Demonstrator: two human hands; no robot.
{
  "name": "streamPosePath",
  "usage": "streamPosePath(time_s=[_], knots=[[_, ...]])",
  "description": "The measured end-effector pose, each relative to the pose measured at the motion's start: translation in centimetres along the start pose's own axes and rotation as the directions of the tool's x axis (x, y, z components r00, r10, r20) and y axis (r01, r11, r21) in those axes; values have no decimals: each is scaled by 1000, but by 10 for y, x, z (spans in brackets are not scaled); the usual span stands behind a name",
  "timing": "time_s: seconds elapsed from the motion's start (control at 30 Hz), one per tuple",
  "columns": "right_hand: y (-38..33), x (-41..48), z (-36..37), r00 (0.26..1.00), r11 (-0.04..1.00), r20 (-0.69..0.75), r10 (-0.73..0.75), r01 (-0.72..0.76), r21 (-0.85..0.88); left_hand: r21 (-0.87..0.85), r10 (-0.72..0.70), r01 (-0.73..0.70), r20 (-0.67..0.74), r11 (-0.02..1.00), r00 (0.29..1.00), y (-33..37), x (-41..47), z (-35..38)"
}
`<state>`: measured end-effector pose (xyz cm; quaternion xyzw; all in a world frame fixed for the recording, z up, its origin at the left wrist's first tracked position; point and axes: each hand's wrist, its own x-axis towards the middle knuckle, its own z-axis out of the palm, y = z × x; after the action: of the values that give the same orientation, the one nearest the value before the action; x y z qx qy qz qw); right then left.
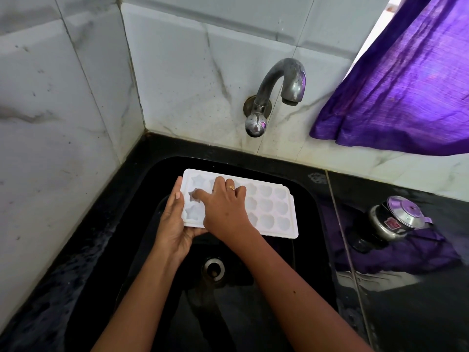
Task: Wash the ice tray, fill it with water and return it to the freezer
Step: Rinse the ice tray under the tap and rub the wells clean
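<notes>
The washing step is in hand, and by my reading it is at the stage of rubbing out the cups one at a time. The ice tray is held flat over the black sink, cups facing up, on the far side of the drain and below the wall tap. No water shows coming from the spout, and I cannot tell whether the tray is wet.

The left hand grasps the tray's left end, thumb lying along the top of the rim and fingers wrapped underneath. The right hand lies palm-down across the left half of the tray. Its forefinger is stretched out to the left with the tip in a star-shaped cup in the leftmost column. The other fingers rest loosely bent on the tray and grasp nothing. The fingertip is blurred, so whether anything sits in that cup is unclear. Both forearms reach in from the near edge, the right one crossing above the drain.

Next, the finger likely needs to work through the other cups toward the right end. Then the tap must be opened, which would free the right hand while the left keeps the tray level.

A pressure cooker stands on the bench to the right.
</notes>
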<state>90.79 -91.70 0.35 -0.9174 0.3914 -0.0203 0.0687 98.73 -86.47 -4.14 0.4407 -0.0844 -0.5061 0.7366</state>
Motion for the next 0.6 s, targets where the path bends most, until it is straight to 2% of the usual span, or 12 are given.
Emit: streamPosePath(time_s=[0.17, 0.33, 0.47, 0.6], knots=[[-3, 1, 0, 999, 999, 48, -16, 14, 31, 0, 12, -12, -14, 1000, 1000, 1, 1, -4], [2, -6, -5, 999, 995, -41, 7, -3, 97, -41, 25, -26, -24, 999, 999, 4, 1, -3], [28, -30, -11, 976, 976, -136, 172, -150, 159, -23, 19, -20, -54, 1000, 998, 7, 2, -7], [66, -64, -12, 892, 904, -181, 415, -383, 187, 36, 21, -19, -52, 999, 998, 9, 6, -11]])
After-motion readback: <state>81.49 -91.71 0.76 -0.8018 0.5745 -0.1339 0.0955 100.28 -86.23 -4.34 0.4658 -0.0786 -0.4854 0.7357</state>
